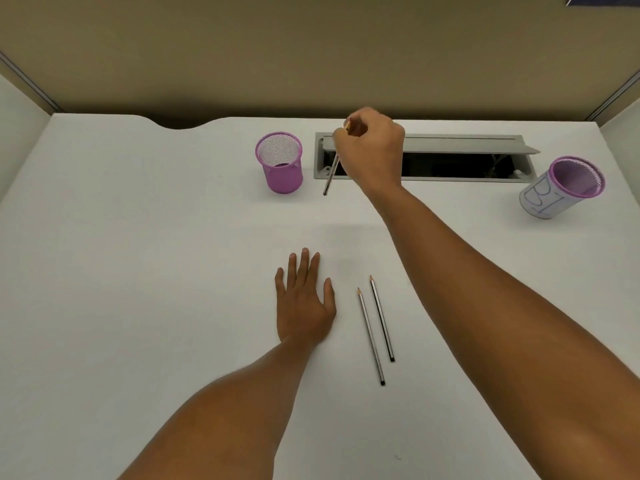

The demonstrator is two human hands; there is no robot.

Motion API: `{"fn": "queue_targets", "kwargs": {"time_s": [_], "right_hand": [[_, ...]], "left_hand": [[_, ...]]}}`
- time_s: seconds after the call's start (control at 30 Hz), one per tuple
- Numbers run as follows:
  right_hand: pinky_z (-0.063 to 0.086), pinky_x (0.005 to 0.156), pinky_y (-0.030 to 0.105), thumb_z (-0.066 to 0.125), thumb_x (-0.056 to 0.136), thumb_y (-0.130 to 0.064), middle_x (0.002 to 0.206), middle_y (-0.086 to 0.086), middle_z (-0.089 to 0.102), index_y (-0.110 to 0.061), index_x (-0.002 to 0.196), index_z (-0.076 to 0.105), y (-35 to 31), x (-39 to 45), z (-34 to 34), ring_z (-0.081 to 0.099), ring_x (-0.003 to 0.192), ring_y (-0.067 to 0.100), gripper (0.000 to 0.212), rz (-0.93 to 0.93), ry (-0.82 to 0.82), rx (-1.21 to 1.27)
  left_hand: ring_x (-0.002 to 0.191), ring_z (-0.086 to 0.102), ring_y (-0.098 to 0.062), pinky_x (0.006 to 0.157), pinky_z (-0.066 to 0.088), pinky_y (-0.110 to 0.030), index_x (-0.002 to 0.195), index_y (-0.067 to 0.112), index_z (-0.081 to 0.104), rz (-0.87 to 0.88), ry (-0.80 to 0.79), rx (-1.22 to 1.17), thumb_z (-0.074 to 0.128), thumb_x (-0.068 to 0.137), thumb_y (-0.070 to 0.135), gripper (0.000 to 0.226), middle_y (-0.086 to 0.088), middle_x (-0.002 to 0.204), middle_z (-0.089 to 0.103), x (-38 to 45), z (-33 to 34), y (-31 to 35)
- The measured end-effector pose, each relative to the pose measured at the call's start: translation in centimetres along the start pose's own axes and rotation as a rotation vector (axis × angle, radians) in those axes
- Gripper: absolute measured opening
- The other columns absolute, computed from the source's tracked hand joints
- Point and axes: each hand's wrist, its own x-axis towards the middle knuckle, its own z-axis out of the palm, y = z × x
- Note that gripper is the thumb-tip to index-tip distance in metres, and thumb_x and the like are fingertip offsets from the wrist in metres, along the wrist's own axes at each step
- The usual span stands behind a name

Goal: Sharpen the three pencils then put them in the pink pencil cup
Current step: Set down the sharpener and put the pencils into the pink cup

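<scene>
Slim grey pencil [330, 174] pinched in curled right hand [370, 147] beside pink mesh pencil cup [280, 164], left hand [304, 303] laid flat on white desk [138, 271], fingers straight, two sharpened pencils [375, 327] left beside it.

a white table [138, 271] is carrying a pink mesh cup [280, 162] standing upright near its far edge, a paper-wrapped cup [562, 187] sitting at the far right, and two pencils [375, 329] lying side by side near the middle. a left hand [304, 303] is resting flat just beside them.
</scene>
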Motion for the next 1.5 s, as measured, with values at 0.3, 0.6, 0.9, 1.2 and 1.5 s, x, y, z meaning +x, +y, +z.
{"fn": "queue_targets", "kwargs": {"time_s": [0.3,0.6,0.9,1.2,1.5], "right_hand": [[0.046,0.058,0.018,0.060,0.076,-0.010,0.066,-0.011,0.060,-0.016,0.079,0.066,-2.4,2.4,3.4,0.055,0.062,0.008,0.009,0.152,0.029,0.223],[0.053,0.061,0.023,0.056,0.080,-0.011,0.086,-0.003,0.070,-0.014,0.087,0.074,-0.4,1.9,7.7,0.063,0.078,0.013,0.020,0.195,-0.118,0.081],[0.049,0.063,0.019,0.061,0.084,-0.014,0.102,0.000,0.071,-0.013,0.104,0.073,1.1,1.0,9.7,0.065,0.092,0.014,0.023,0.197,-0.232,-0.043],[0.048,0.068,0.020,0.070,0.082,-0.010,0.099,0.000,0.064,-0.012,0.104,0.067,3.6,-0.7,7.3,0.057,0.085,0.012,0.022,0.259,-0.227,-0.088],[0.048,0.070,0.025,0.064,0.079,-0.008,0.101,0.002,0.066,-0.011,0.101,0.066,8.5,-5.4,3.2,0.059,0.086,0.017,0.022,0.339,-0.332,-0.261]], "left_hand": [[0.150,-0.004,-0.009,0.122,0.003,-0.041,0.154,0.029,0.019,-0.011,0.018,-0.026,0.028,0.099,0.043,0.058,0.009,0.163,0.009,0.0,-0.1,0.1],[0.150,-0.002,-0.010,0.122,0.006,-0.043,0.154,0.028,0.020,-0.018,0.012,-0.034,0.029,0.099,0.042,0.058,0.008,0.163,0.009,0.1,-0.2,0.2],[0.150,-0.003,-0.009,0.122,0.006,-0.043,0.154,0.029,0.020,-0.026,0.000,-0.038,0.027,0.099,0.043,0.057,0.009,0.163,0.009,0.1,-0.1,0.2],[0.150,-0.003,-0.010,0.122,0.006,-0.043,0.154,0.029,0.018,-0.026,-0.005,-0.029,0.024,0.098,0.044,0.058,0.009,0.163,0.008,0.1,0.0,0.3],[0.150,-0.005,-0.010,0.122,0.002,-0.042,0.155,0.029,0.016,-0.015,0.001,-0.013,0.022,0.099,0.044,0.058,0.009,0.163,0.006,0.0,0.0,0.2]]}}
